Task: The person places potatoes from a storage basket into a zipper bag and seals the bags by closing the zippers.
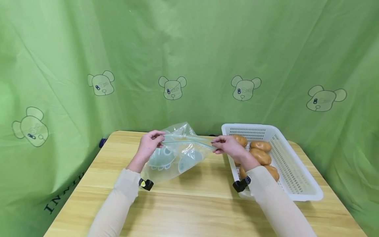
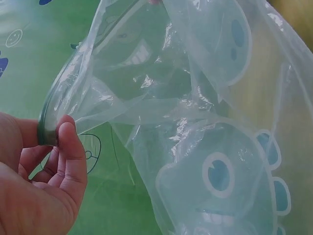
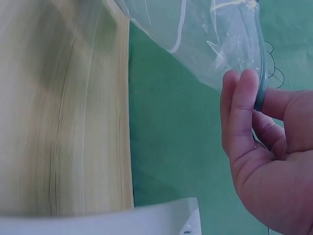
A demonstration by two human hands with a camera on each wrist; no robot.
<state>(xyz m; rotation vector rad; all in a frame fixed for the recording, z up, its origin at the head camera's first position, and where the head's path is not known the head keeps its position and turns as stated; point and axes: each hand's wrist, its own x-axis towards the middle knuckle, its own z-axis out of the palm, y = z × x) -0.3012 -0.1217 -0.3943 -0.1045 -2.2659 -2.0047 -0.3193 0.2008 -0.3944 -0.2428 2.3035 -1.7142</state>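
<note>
A clear zip-lock bag with pale green cartoon prints is stretched between both hands above the table. My left hand pinches one end of its green zip edge, and in the left wrist view the thumb and fingers close on that strip. At the opposite end my right hand pinches the same edge, seen up close in the right wrist view with the fingertips on the strip. The bag's body hangs loose and crumpled below the zip, with no contents showing inside.
To the right stands a white plastic basket holding several brown bread rolls, partly hidden by the right forearm. Both lie on a wooden table. A green curtain with bear-head prints hangs behind the table.
</note>
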